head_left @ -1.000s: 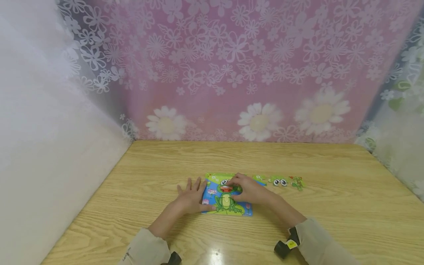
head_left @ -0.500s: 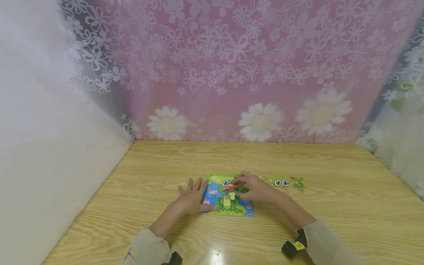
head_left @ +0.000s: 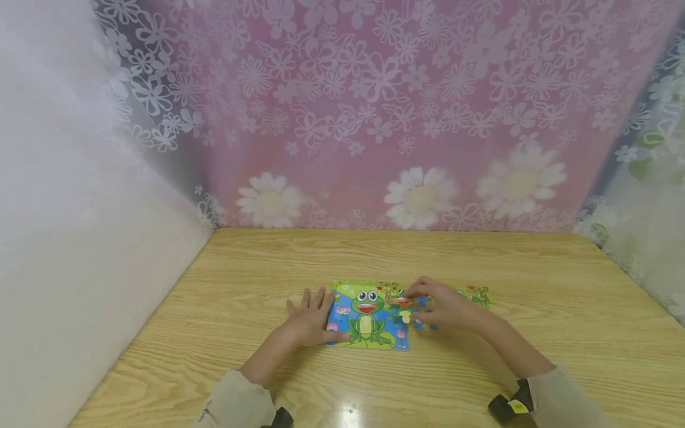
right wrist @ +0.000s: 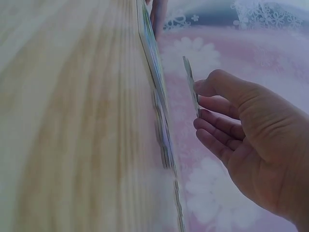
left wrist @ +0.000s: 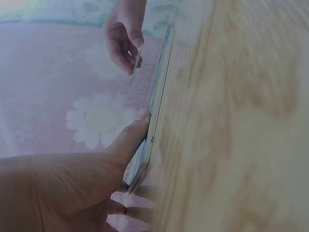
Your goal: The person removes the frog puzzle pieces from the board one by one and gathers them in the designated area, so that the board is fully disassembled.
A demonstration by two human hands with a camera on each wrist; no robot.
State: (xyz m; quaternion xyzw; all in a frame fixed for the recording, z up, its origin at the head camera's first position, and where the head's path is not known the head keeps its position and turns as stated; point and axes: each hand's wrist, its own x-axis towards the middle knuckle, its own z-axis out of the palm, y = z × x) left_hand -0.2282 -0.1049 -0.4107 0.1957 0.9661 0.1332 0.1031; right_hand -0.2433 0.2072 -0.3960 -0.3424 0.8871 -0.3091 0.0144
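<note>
A flat puzzle board (head_left: 342,324) with a smiling frog picture lies on the table, its corner edge showing in the left wrist view. My left hand (head_left: 309,324) rests at its left side with fingers spread, the thumb (left wrist: 133,130) pressing on the board's face. Between thumb and fingertips, my right hand (head_left: 446,306) pinches a thin puzzle piece (head_left: 405,317) printed with a red mouth and a pale yellow tab. The piece (right wrist: 190,82) is raised clear of the board in the right wrist view. It overlaps the board's right edge in the head view.
More puzzle pieces (head_left: 480,294) lie in a row right of the board, some partly hidden behind the right hand. The wooden table (head_left: 241,261) meets a pink flowered cloth (head_left: 342,196) at the back and a white cloth (head_left: 107,255) on the left.
My right hand has moved right, carrying the puzzle piece from over the frog's picture to the board's right edge. The frog is now uncovered. My left hand has stayed in place.
</note>
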